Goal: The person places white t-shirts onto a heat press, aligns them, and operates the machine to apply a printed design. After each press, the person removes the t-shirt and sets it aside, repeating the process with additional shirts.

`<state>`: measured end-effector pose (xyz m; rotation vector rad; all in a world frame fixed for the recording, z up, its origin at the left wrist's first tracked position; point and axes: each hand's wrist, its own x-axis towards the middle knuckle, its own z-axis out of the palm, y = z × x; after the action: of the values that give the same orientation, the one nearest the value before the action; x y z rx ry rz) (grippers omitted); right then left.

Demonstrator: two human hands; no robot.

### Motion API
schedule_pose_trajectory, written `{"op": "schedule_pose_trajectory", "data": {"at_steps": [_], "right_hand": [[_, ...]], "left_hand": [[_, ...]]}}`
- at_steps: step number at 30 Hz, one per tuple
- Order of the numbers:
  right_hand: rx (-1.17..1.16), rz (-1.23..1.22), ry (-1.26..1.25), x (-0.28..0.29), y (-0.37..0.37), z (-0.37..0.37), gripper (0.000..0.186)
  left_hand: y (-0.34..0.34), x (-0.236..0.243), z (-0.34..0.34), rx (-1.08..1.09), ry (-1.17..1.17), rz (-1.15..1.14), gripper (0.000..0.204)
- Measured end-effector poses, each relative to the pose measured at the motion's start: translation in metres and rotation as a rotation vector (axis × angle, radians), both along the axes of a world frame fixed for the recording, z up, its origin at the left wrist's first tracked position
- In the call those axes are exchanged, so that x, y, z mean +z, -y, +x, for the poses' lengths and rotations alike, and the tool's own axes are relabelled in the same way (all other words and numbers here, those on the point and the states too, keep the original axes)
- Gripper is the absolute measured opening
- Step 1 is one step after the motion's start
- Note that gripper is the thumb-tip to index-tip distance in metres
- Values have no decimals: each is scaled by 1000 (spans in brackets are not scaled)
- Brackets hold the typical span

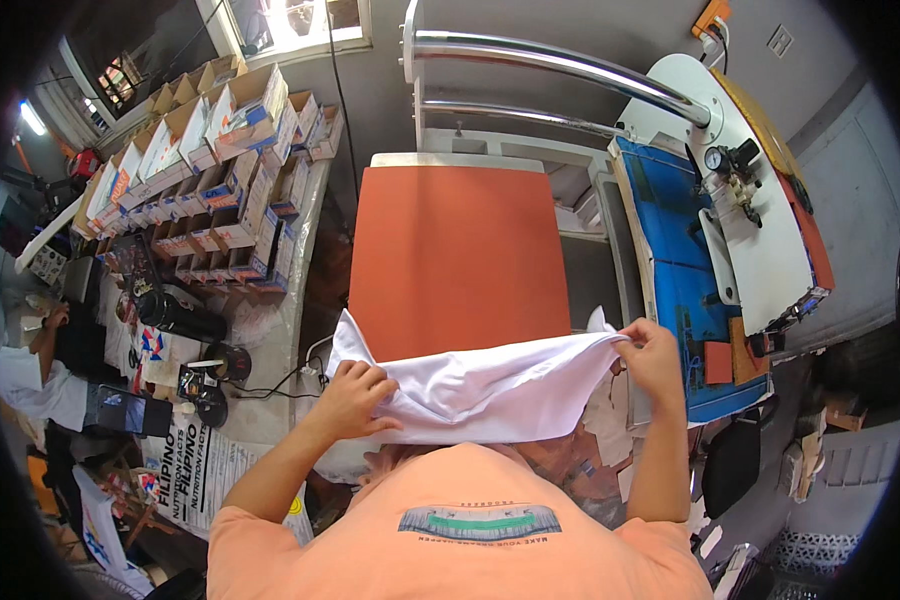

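Note:
A white cloth, possibly a garment, is stretched between my two hands in front of my body. My left hand is closed on its left side. At the upper right corner, my right hand pinches the edge between thumb and fingers. The cloth's far edge overlaps the near end of a flat orange-red press pad. Two small corners stick up, one near each hand. Whether the cloth rests on the pad or hangs just above it, I cannot tell.
Shiny metal bars cross behind the pad to a white machine with a gauge. A blue board lies at the right. Stacked cardboard bins fill the left table, near a black tumbler. Another person's sleeve shows far left.

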<state>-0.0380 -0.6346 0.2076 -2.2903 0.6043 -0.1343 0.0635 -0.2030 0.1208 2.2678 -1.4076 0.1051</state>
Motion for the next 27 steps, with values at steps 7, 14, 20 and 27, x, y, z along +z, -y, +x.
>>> {"op": "schedule_pose_trajectory", "data": {"at_steps": [7,14,20,27], "right_hand": [[-58,-42,67,16,0,-20,10],[19,152,118,65,0,-55,12],[307,201,350,131,9,-58,9],[153,-387,193,163,39,130,27]], "left_hand": [[-31,4,28,307,-618,-685,22],[-78,128,19,376,-748,-502,11],[-99,157,26,112,-873,-1005,27],[-53,173,174,647,-232,-265,47]]}}
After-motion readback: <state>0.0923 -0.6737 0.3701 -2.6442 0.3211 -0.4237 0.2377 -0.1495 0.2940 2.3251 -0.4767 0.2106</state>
